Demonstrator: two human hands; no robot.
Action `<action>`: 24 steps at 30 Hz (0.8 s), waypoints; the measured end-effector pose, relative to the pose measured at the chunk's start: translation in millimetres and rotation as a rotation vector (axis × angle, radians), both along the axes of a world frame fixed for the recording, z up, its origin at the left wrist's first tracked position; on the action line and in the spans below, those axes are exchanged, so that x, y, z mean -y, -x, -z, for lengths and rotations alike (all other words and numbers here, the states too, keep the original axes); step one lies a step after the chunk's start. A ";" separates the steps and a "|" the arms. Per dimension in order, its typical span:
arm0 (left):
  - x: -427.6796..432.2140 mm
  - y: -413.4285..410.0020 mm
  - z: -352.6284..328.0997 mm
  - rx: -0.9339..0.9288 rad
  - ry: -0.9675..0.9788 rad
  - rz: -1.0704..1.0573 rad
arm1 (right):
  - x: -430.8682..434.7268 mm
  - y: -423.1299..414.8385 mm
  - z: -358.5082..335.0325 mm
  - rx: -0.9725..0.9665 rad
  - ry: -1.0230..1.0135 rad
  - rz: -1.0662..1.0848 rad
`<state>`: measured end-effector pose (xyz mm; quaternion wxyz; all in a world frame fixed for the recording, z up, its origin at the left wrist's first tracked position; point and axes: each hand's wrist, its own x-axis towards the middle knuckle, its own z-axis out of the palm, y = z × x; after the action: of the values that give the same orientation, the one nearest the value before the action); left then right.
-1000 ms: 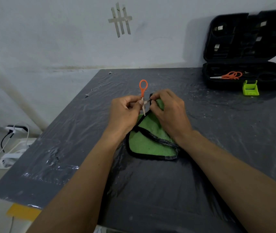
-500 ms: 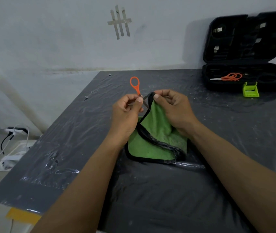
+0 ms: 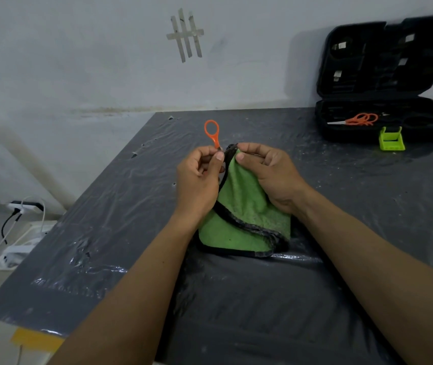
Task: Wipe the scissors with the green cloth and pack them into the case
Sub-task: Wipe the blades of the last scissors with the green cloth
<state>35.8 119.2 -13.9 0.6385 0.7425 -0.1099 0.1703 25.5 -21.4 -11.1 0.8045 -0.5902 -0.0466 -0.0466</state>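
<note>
Bare counter (image 3: 120, 206) is left open to the left of the hands and nearer the body. Far right of the hands, the way is blocked by the open case (image 3: 384, 127) and a green clip (image 3: 391, 139) just before it

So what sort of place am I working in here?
Probably a makeshift workshop or test bench, not a home. The table is covered in taped-down grey plastic sheet, an open black tool case sits against a bare, stained wall, and a power strip lies on the floor.
</note>
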 end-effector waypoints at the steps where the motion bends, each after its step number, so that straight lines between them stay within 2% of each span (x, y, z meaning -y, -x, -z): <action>1: 0.1 -0.2 0.4 0.017 -0.014 -0.003 | -0.2 -0.4 0.8 0.005 0.001 -0.004; 6: 1.8 0.5 1.0 0.075 -0.085 -0.013 | -1.8 0.4 3.5 0.059 0.000 -0.016; 13: 2.3 -0.4 3.2 0.104 -0.191 -0.021 | -4.3 1.8 6.6 0.120 0.069 0.078; 24: 2.1 0.8 -4.1 0.087 -0.199 0.035 | -4.7 1.1 7.9 0.063 0.042 0.046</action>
<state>35.0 117.1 -9.8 0.5592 0.7920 -0.1667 0.1794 24.4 -16.7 -19.0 0.7888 -0.6061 -0.0594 -0.0829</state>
